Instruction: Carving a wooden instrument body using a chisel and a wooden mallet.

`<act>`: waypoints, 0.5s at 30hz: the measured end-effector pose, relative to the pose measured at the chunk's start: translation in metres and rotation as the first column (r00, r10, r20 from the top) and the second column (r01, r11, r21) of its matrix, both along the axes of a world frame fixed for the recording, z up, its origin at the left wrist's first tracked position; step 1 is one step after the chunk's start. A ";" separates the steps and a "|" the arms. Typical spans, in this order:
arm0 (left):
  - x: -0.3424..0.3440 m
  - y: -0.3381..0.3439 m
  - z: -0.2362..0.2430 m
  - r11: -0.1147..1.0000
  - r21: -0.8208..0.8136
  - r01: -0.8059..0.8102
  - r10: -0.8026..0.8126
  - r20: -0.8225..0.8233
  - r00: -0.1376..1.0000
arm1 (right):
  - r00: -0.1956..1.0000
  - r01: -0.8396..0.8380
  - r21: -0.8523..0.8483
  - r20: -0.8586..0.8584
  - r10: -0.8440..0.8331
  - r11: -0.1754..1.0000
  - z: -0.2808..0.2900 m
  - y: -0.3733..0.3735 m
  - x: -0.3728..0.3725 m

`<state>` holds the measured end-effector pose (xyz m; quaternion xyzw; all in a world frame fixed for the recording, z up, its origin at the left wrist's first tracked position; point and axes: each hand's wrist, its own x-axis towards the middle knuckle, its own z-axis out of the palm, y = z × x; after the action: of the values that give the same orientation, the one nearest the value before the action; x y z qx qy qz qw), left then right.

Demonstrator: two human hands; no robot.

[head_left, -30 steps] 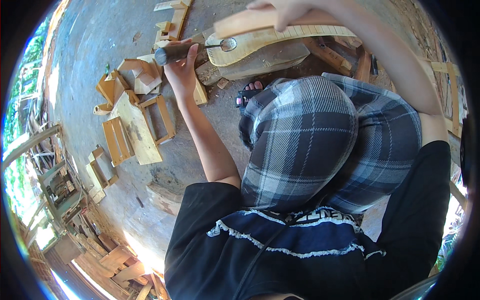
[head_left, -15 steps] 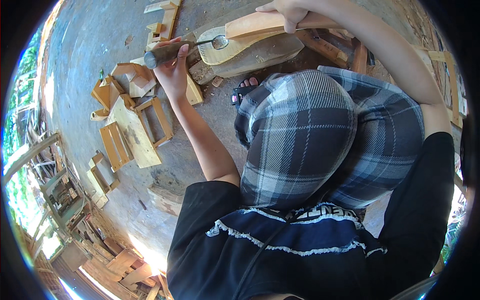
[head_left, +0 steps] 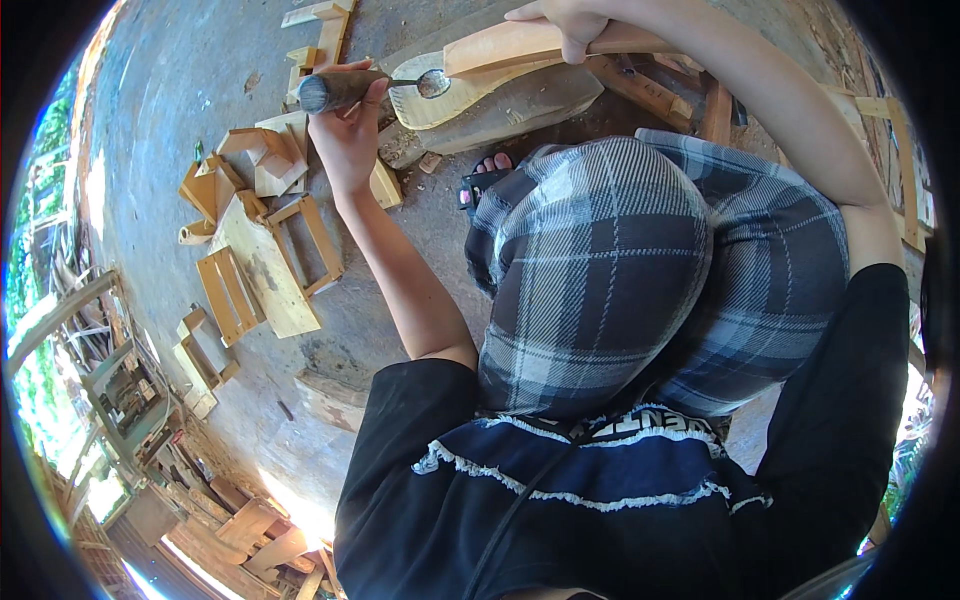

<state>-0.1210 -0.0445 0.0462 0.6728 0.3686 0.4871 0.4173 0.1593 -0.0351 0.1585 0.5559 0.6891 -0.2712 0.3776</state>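
My left hand (head_left: 348, 125) is wrapped round the wooden handle of a gouge (head_left: 345, 91). Its thin metal shank reaches right to a round, rough-cut hollow (head_left: 433, 84) in a pale, rounded wooden workpiece (head_left: 425, 113). That piece rests on a thick grey-brown wooden block (head_left: 550, 103). At the top, my right hand (head_left: 575, 25) grips a long reddish wooden bar (head_left: 495, 50), its thumb over the near side and a finger stretched along the top. The bar's left end lies close to the hollow and covers part of the workpiece; whether they touch, I cannot tell.
Several wooden frames and offcuts (head_left: 265, 265) lie on the concrete floor (head_left: 170, 180) at left. More wood pieces (head_left: 645, 92) sit right of the block. My sandalled foot (head_left: 485, 182) is just below it. Stacked timber (head_left: 250, 530) stands at lower left.
The gouge's handle end has risen and now lies nearer level, my left hand turning with it. My right hand and the wooden bar hold nearly the same place.
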 end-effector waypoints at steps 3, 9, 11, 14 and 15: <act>0.003 -0.002 0.000 0.999 0.034 -0.011 0.011 0.019 1.000 | 0.995 0.007 -0.042 -0.096 -0.011 0.999 0.010 0.000 0.005; 0.009 -0.009 -0.003 1.000 -0.017 -0.021 0.022 0.064 0.998 | 0.999 -0.030 0.018 -0.035 0.030 0.999 -0.004 0.001 0.005; 0.013 -0.011 -0.001 0.999 -0.018 -0.050 0.050 -0.001 0.999 | 0.997 -0.040 0.001 -0.064 0.039 0.999 0.004 0.002 0.006; 0.022 -0.017 0.004 0.986 0.059 -0.156 0.160 -0.064 0.985 | 0.995 -0.055 0.002 -0.087 0.055 0.998 0.008 0.000 0.005; 0.023 -0.017 0.005 0.986 0.062 -0.157 0.161 -0.064 0.985 | 0.995 -0.062 0.018 -0.083 0.063 0.998 0.009 0.000 0.003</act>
<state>-0.0979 -0.0619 0.0517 0.6692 0.4215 0.5055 0.3450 0.1627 -0.0350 0.1676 0.5253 0.7234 -0.2768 0.3524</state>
